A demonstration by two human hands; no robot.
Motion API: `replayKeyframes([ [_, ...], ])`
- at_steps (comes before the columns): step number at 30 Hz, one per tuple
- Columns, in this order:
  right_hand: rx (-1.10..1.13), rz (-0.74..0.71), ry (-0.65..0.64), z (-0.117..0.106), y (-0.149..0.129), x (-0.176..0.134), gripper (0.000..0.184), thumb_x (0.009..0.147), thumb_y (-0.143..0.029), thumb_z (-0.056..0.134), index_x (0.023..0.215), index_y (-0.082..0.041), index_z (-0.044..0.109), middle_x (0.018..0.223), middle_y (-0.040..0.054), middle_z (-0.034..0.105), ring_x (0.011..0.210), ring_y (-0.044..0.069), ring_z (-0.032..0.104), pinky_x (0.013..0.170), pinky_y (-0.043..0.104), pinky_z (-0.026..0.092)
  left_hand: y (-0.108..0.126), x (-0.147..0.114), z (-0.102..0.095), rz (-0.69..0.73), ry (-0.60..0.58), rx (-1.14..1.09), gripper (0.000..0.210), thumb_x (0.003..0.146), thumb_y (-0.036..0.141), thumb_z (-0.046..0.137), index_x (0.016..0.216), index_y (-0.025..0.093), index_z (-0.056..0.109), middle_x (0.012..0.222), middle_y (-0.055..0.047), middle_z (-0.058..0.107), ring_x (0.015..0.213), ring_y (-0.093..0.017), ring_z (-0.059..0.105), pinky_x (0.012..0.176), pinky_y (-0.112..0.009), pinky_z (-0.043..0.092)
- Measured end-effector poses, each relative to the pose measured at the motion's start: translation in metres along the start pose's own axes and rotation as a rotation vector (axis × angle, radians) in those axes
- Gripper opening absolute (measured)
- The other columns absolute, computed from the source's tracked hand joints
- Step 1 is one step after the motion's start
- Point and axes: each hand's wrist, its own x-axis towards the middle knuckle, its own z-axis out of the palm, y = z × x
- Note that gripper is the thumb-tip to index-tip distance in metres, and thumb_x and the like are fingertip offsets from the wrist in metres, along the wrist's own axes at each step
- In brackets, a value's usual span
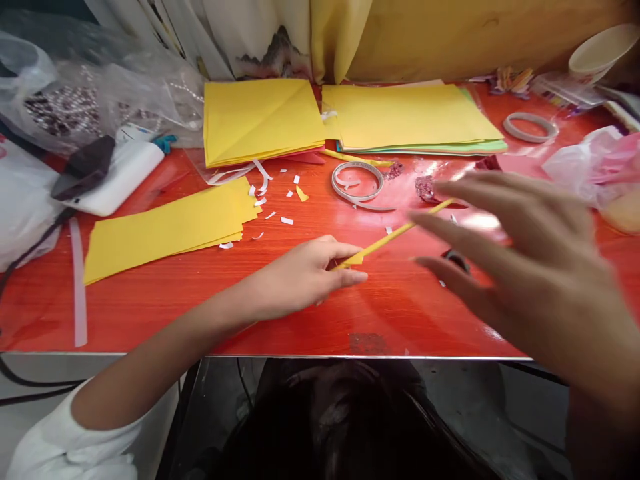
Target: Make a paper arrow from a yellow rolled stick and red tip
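the person's left hand (303,277) pinches the near end of a narrow yellow paper strip (390,236), which slants out toward the right hand (543,267). that hand, blurred, has its fingers spread by the strip's far end; whether they touch it cannot be told. beyond the left hand, a white ring-shaped tape roll (338,193) rests on a glossy red tabletop (305,337).

In yellow: thin strip (391,237), left paper stack (263,127), right paper stack (405,117), cut paper sheets (165,230). In pale green: lower sheets (495,146) of the right paper stack. In red with darker wood-grain streaks: table (295,333). In white: paper scraps (287,221), sleeve (80,437). In pink and white: plastic bag (617,160). In white with grey-black mountain-like motif: curtain (273,30).
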Motion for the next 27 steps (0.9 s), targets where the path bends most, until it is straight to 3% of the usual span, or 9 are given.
replayKeyframes([
  [2, -0.011, -0.109, -0.071, 0.011, -0.007, 0.012, 0.034, 0.085, -0.019, 0.054, 0.118, -0.026, 0.053, 0.115, 0.0053, 0.062, 0.111, 0.023, 0.054, 0.107, 0.051, 0.025, -0.002, 0.0, 0.001, -0.027, -0.044, -0.037, 0.027, 0.082, 0.03, 0.052, 0.106, 0.018, 0.052, 0.076, 0.002, 0.049, 0.056, -0.006, 0.046, 0.052, -0.019, 0.04],
  [4, 0.015, -0.135, -0.091, 0.022, -0.007, 0.016, 0.026, 0.086, -0.016, 0.052, 0.109, -0.025, 0.057, 0.098, 0.003, 0.066, 0.094, 0.02, 0.06, 0.103, 0.048, 0.032, -0.005, 0.0, 0.002, -0.049, -0.06, -0.12, 0.031, 0.083, 0.031, 0.051, 0.111, 0.019, 0.045, 0.072, 0.004, 0.05, 0.055, -0.007, 0.049, 0.051, -0.02, 0.042],
  [6, 0.029, -0.098, -0.085, 0.029, -0.003, 0.014, 0.022, 0.086, -0.013, 0.05, 0.102, -0.024, 0.059, 0.087, 0.0035, 0.065, 0.084, 0.019, 0.059, 0.093, 0.044, 0.041, -0.007, 0.0, 0.002, -0.039, -0.022, -0.156, 0.027, 0.084, 0.036, 0.05, 0.104, 0.019, 0.045, 0.07, 0.004, 0.051, 0.055, -0.008, 0.051, 0.05, -0.02, 0.043],
  [9, 0.025, -0.043, -0.068, 0.03, 0.001, 0.01, 0.024, 0.085, -0.01, 0.049, 0.1, -0.025, 0.06, 0.083, 0.0033, 0.063, 0.079, 0.018, 0.057, 0.09, 0.042, 0.043, -0.005, -0.001, 0.0, -0.005, 0.072, -0.111, 0.023, 0.084, 0.04, 0.048, 0.088, 0.017, 0.053, 0.072, 0.002, 0.056, 0.057, -0.007, 0.054, 0.052, -0.019, 0.044],
  [12, 0.004, 0.038, 0.074, 0.025, -0.007, 0.006, 0.027, 0.082, -0.01, 0.054, 0.104, -0.025, 0.06, 0.097, 0.0048, 0.063, 0.089, 0.02, 0.059, 0.097, 0.045, 0.04, -0.001, -0.002, -0.002, 0.014, 0.127, -0.115, 0.022, 0.085, 0.036, 0.048, 0.081, 0.017, 0.058, 0.067, 0.002, 0.055, 0.054, -0.006, 0.052, 0.05, -0.017, 0.044],
  [17, 0.037, 0.435, 0.402, 0.03, -0.041, 0.0, 0.038, 0.079, -0.018, 0.061, 0.115, -0.031, 0.057, 0.119, 0.0077, 0.052, 0.115, 0.031, 0.047, 0.096, 0.051, 0.038, 0.0, -0.003, 0.003, 0.068, 0.222, -0.119, 0.022, 0.085, 0.036, 0.048, 0.08, 0.017, 0.059, 0.058, 0.004, 0.05, 0.046, -0.004, 0.044, 0.042, -0.016, 0.035],
  [20, 0.422, 0.717, 0.652, 0.039, -0.064, 0.001, 0.038, 0.08, -0.022, 0.061, 0.116, -0.03, 0.054, 0.112, 0.0077, 0.053, 0.103, 0.025, 0.055, 0.082, 0.041, 0.049, -0.004, -0.002, 0.01, 0.181, 0.364, -0.012, 0.02, 0.086, 0.033, 0.048, 0.083, 0.017, 0.06, 0.066, 0.003, 0.056, 0.052, -0.005, 0.047, 0.048, -0.016, 0.038],
  [24, 1.145, 0.868, 0.27, 0.048, -0.08, 0.005, 0.011, 0.085, -0.028, 0.055, 0.091, -0.021, 0.061, 0.077, 0.0009, 0.063, 0.066, 0.012, 0.061, 0.062, 0.027, 0.053, -0.006, -0.002, 0.017, 0.28, 0.445, 0.091, 0.019, 0.088, 0.031, 0.047, 0.084, 0.017, 0.059, 0.078, 0.0, 0.06, 0.064, -0.007, 0.052, 0.056, -0.018, 0.042],
  [27, 1.293, 0.916, 0.235, 0.048, -0.081, 0.008, 0.009, 0.083, -0.027, 0.058, 0.084, -0.019, 0.062, 0.07, -0.001, 0.063, 0.061, 0.01, 0.06, 0.058, 0.022, 0.052, -0.005, -0.003, 0.019, 0.271, 0.385, 0.061, 0.022, 0.089, 0.033, 0.044, 0.086, 0.017, 0.059, 0.08, -0.001, 0.06, 0.07, -0.009, 0.055, 0.06, -0.019, 0.044],
])
